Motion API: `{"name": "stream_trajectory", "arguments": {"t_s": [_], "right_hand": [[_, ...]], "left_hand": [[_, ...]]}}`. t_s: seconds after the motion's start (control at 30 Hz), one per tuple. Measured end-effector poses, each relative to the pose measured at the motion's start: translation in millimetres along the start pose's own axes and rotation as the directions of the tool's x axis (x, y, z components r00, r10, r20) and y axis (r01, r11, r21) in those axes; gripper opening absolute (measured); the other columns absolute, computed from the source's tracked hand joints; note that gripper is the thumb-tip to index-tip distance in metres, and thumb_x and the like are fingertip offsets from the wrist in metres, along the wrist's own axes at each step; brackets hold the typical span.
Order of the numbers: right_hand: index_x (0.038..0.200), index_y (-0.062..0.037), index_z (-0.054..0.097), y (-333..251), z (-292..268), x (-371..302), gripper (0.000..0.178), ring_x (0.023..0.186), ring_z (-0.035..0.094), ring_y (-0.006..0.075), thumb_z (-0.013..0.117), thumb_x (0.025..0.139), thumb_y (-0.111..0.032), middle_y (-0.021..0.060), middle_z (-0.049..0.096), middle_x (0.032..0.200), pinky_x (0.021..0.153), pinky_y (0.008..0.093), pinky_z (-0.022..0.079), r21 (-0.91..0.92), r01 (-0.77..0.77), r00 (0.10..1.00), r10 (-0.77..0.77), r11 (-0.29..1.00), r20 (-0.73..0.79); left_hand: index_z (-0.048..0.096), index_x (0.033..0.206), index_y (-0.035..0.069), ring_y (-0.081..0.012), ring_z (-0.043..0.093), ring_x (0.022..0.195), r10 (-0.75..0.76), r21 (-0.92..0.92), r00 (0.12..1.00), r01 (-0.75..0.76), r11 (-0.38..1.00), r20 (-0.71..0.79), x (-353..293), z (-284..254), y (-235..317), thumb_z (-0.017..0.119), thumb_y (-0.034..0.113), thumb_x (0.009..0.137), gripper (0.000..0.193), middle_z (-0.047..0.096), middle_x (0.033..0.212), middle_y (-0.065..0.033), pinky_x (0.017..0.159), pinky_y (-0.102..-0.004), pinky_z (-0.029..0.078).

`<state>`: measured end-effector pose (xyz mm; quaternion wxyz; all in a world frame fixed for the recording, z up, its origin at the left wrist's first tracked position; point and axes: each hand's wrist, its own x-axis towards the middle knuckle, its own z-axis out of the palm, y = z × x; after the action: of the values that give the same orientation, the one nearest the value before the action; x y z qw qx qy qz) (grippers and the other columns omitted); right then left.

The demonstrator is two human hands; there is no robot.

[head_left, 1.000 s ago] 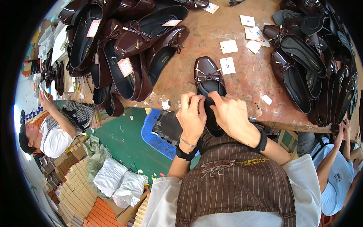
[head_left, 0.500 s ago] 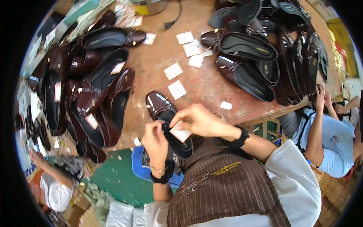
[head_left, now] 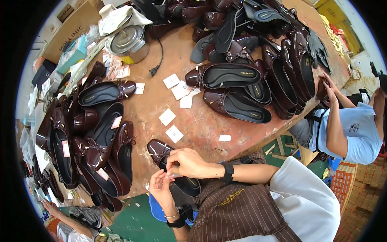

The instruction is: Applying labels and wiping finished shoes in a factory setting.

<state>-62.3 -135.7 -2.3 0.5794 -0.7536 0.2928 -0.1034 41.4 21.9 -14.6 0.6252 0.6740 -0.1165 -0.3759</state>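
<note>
A dark burgundy patent slip-on shoe (head_left: 158,149) with a small bow lies at the table's front edge, heel toward me. Above its opening my two hands meet. My right hand (head_left: 190,163) pinches a small white tag (head_left: 175,175), which shows nearly edge-on. From the left, my left hand (head_left: 162,188) has its thumb and fingertips closed at the same tag. Fingers hide part of the tag and the middle of the shoe. Past the shoe's toe lie loose white tags (head_left: 174,134) on the tabletop.
Burgundy shoes, some with tags, are heaped on the left (head_left: 107,153); another shoe pile (head_left: 234,76) stands at the right. A metal pot (head_left: 128,40) and a black plug (head_left: 153,71) lie at the back. A co-worker in light blue (head_left: 350,129) stands at the right edge.
My hands have come together, and the tag has turned from facing up to nearly edge-on. The view has tilted, showing more of the table's far side.
</note>
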Motion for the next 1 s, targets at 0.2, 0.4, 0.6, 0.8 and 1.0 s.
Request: {"name": "stream_trajectory", "arguments": {"t_s": [0.2, 0.4, 0.6, 0.8, 1.0], "right_hand": [[0.079, -0.0079, 0.075, 5.3, 0.6, 1.8, 0.012, 0.078, 0.07, 0.0305, 0.081, 0.071, -0.016, 0.01, 0.072, 0.082, 0.068, 0.043, 0.053, 0.002, 0.018, 1.0, -0.018, 1.0, -0.001], [0.079, -0.0069, 0.075, 2.4, -1.1, 3.6, 0.013, 0.076, 0.071, 0.0306, 0.079, 0.068, -0.013, 0.0097, 0.072, 0.079, 0.065, 0.0433, 0.052, -0.022, 0.05, 0.998, -0.049, 0.999, 0.031], [0.078, -0.0059, 0.075, 13.3, 6.3, 4.0, 0.012, 0.073, 0.071, 0.031, 0.08, 0.069, -0.012, 0.0111, 0.072, 0.075, 0.066, 0.0432, 0.052, 0.011, 0.089, 0.996, -0.089, 0.996, 0.013], [0.092, -0.0068, 0.077, -8.8, -15.8, -6.6, 0.019, 0.096, 0.069, 0.0329, 0.079, 0.077, -0.019, 0.0126, 0.072, 0.093, 0.08, 0.0439, 0.053, -0.115, 0.161, 0.987, -0.157, 0.98, 0.04], [0.095, -0.0102, 0.072, -5.9, -148.1, -32.6, 0.023, 0.096, 0.061, 0.0278, 0.066, 0.073, -0.012, 0.0082, 0.065, 0.097, 0.092, 0.0415, 0.047, -0.775, 0.076, 0.819, -0.482, 0.627, -0.31]], "left_hand": [[0.06, 0.117, -0.003, -0.0121, 0.067, 0.076, -0.003, 0.061, 1.0, 0.002, 0.998, 0.029, 2.9, 5.4, 9.2, 0.069, -0.002, 0.095, 0.024, 0.071, 0.091, -0.0097, 0.07, -0.0257, 0.057], [0.059, 0.117, -0.002, -0.0124, 0.069, 0.076, -0.007, 0.077, 0.999, 0.003, 0.997, 0.049, 3.5, 1.8, 5.5, 0.068, -0.003, 0.095, 0.024, 0.072, 0.088, -0.0095, 0.066, -0.0249, 0.059], [0.058, 0.113, 0.002, -0.0101, 0.067, 0.073, -0.042, 0.021, 0.997, 0.041, 0.999, 0.058, 10.5, -1.7, 2.6, 0.069, -0.002, 0.094, 0.023, 0.072, 0.086, -0.0067, 0.062, -0.0216, 0.055], [0.056, 0.126, 0.004, -0.0088, 0.062, 0.074, 0.051, 0.141, 0.995, -0.039, 0.989, -0.081, 3.7, 2.3, -2.4, 0.072, 0.002, 0.094, 0.035, 0.071, 0.091, -0.006, 0.062, -0.0216, 0.05], [0.052, 0.134, -0.007, -0.0154, 0.056, 0.077, -0.113, 0.611, 0.992, 0.121, 0.782, -0.052, -19.1, 6.7, -14.1, 0.08, 0.013, 0.088, 0.058, 0.057, 0.093, -0.0081, 0.067, -0.0322, 0.048]]}}
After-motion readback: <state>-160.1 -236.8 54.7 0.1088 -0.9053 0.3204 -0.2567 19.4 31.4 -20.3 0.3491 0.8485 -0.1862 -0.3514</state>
